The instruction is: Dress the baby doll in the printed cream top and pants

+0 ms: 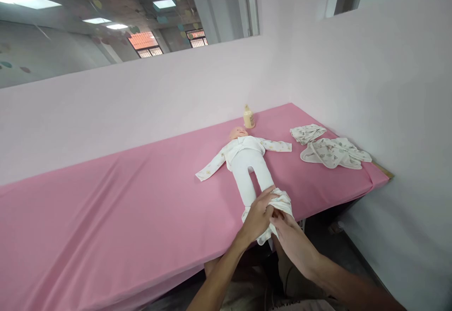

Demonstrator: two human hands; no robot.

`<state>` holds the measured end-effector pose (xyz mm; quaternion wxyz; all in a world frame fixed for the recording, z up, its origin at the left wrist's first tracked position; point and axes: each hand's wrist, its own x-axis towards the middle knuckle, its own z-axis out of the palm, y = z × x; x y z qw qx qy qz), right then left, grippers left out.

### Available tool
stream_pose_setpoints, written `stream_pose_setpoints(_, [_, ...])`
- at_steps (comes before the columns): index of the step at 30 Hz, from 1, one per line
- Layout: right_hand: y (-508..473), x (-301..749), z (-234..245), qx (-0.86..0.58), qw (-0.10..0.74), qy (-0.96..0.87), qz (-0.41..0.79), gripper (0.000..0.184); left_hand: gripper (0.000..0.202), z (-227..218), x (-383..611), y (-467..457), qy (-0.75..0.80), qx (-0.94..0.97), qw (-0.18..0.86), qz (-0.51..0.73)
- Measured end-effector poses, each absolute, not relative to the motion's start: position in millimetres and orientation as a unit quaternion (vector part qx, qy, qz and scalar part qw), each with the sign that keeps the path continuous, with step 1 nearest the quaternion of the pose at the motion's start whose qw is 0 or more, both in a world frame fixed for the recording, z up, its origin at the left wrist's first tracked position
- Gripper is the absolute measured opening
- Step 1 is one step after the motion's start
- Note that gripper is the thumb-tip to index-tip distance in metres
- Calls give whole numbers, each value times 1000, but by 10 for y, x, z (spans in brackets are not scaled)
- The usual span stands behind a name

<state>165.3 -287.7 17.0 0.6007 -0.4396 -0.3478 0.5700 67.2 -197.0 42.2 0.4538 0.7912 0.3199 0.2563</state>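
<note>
A baby doll (243, 153) in a white top lies on its back on the pink-covered table (123, 207), head toward the wall, arms spread. A bunched pair of patterned white baby trousers (282, 203) sits at the doll's feet near the table's front edge. My left hand (259, 214) grips the bunched cloth from the left, over the doll's feet. My right hand (287, 235) pinches the same cloth from below and the right. The doll's feet are hidden by the cloth and my hands.
A small cream bottle (249, 116) stands by the wall behind the doll's head. Two loose baby garments (332, 152) lie at the table's right end, near its corner. Pale walls close in behind and to the right.
</note>
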Motion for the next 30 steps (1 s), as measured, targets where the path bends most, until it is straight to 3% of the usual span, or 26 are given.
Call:
stream_pose_setpoints(5, [-3143, 1796, 163, -439, 565, -332, 616, 59, 49, 452, 652, -1921, 352, 756, 484, 265])
stream_pose_setpoints(10, [-3090, 2021, -12, -592, 523, -461, 405, 36, 39, 452, 714, -1930, 397, 686, 536, 292])
stream_pose_setpoints(14, [-2934, 2056, -113, -623, 531, -530, 222, 38, 35, 503, 778, -1948, 419, 670, 535, 300])
stream_pose_setpoints(17, [-2866, 2019, -117, -605, 544, -556, 169, 39, 36, 523, 787, -1944, 427, 660, 540, 300])
stream_pose_setpoints(25, [-2908, 1919, -269, -600, 569, -436, 357, 26, 44, 455, 719, -1950, 413, 665, 544, 300])
stream_pose_setpoints(30, [-2671, 2003, -209, -572, 573, -468, 354, 27, 45, 414, 653, -1935, 392, 713, 486, 320])
